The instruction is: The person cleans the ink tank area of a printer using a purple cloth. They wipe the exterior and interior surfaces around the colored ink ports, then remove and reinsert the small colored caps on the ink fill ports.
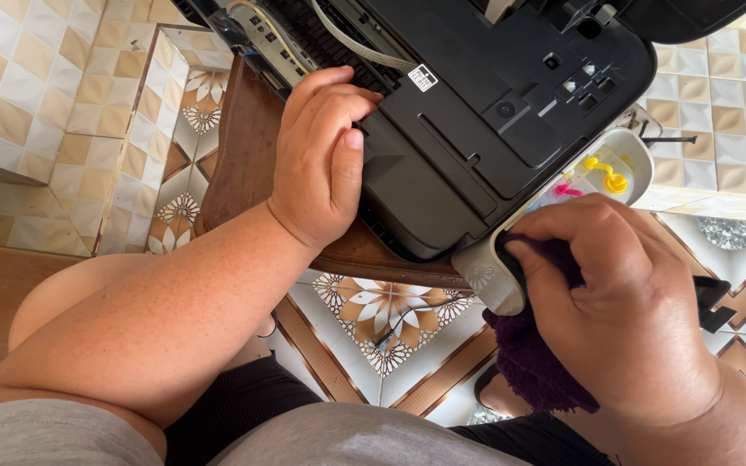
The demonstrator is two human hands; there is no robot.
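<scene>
Fingers (554, 250) of the right hand (623, 319) were curled tight around a dark purple cloth (533, 362), pinching it against the near end of the pale grey ink tank unit (511, 276) on the right side of the black printer (494, 129). Left hand (321, 164) was further left, fingers pressed together and hooked over the printer's near-left edge, bracing it.

Honestly the way to do this well, I'd say, was small firm wipes with the left hand holding the body steady, and keeping the cloth off the yellow and pink caps (602, 177) at the tank's far end.

Room-wise it looked tight. The printer overhung the near edge of the little brown wooden counter (243, 164), with the tank hanging out past it over the patterned tile floor (382, 319). A black cable (407, 319) trailed below, and the person's knees sat just under. Open space was mostly right and near.
</scene>
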